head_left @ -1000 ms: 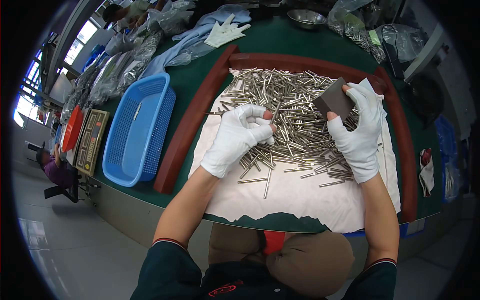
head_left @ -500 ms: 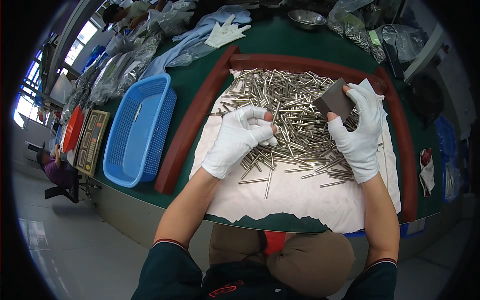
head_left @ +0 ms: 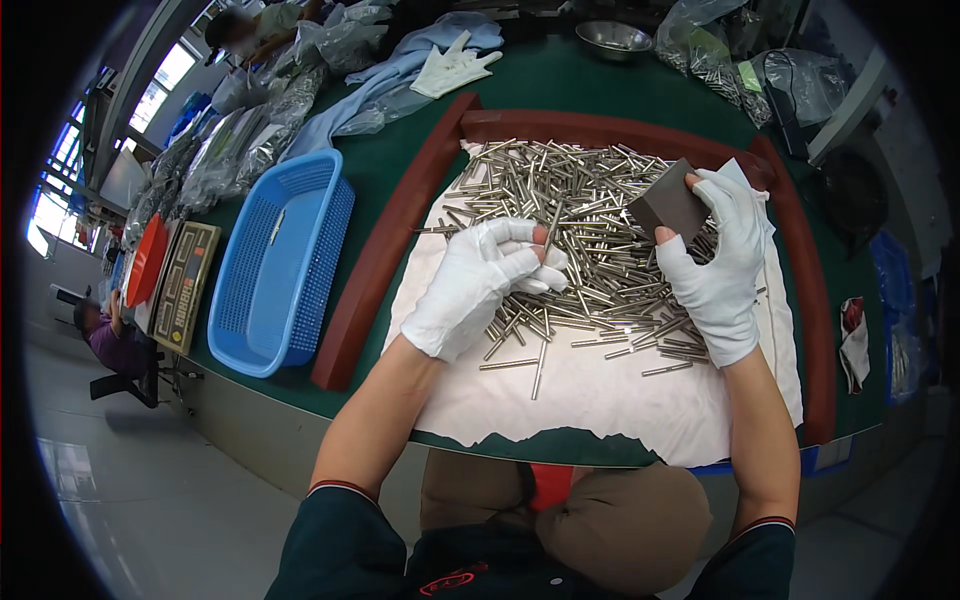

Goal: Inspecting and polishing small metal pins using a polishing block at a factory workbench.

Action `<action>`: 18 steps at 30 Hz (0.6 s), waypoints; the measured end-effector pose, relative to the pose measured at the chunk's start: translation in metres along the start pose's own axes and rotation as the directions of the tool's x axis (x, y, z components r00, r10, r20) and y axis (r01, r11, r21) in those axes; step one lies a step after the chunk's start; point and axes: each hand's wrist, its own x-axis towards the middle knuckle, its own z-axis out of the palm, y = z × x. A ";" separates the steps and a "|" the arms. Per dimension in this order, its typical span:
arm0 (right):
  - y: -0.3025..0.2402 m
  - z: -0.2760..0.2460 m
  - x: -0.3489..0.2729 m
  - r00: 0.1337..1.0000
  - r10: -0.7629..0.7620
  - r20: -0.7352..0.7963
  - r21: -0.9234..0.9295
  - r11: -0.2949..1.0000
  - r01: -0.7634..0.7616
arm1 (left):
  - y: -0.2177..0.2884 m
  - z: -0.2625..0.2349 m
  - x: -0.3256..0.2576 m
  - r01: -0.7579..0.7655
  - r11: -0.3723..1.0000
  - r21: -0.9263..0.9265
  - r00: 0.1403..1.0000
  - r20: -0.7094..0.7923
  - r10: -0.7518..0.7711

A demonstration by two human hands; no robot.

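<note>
A wide heap of shiny metal pins [head_left: 590, 200] lies on a whitish cloth [head_left: 480, 405]. My left hand [head_left: 475, 280], in a white glove with bare fingertips, is at the heap's near left side. Its thumb and fingers are closed on one slim metal pin [head_left: 553, 230], which stands roughly upright. To the right, my right hand [head_left: 722, 260], gloved the same way, grips a dark grey rectangular block [head_left: 676, 203] between thumb and fingers. The block is tilted above the right part of the heap, and a white sheet [head_left: 735, 172] shows behind that hand.
Dark red bars [head_left: 400, 250] frame the cloth on three sides. Left of them stands a blue plastic basket [head_left: 325, 255] with a small item inside, beside a weighing scale [head_left: 190, 285]. A metal bowl [head_left: 612, 40], a white glove [head_left: 455, 65] and bagged pins [head_left: 715, 70] lie farther back.
My left hand's fingers have shifted slightly, and the pin in them now shows more upright. My right hand and the block stay where they were.
</note>
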 end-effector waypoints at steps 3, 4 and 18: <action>-0.001 0.000 0.000 1.000 -0.007 -0.002 -0.008 1.000 0.007 | 0.000 -0.001 -0.001 0.016 0.999 -0.038 1.000 0.010 -0.016; -0.002 0.000 0.001 1.000 -0.012 -0.002 -0.014 1.000 0.012 | 0.000 -0.002 -0.002 0.017 0.998 -0.059 1.000 0.021 -0.016; -0.002 0.000 0.001 1.000 -0.019 -0.001 -0.017 1.000 0.019 | 0.006 0.009 -0.004 -0.046 0.998 -0.051 0.997 0.056 0.049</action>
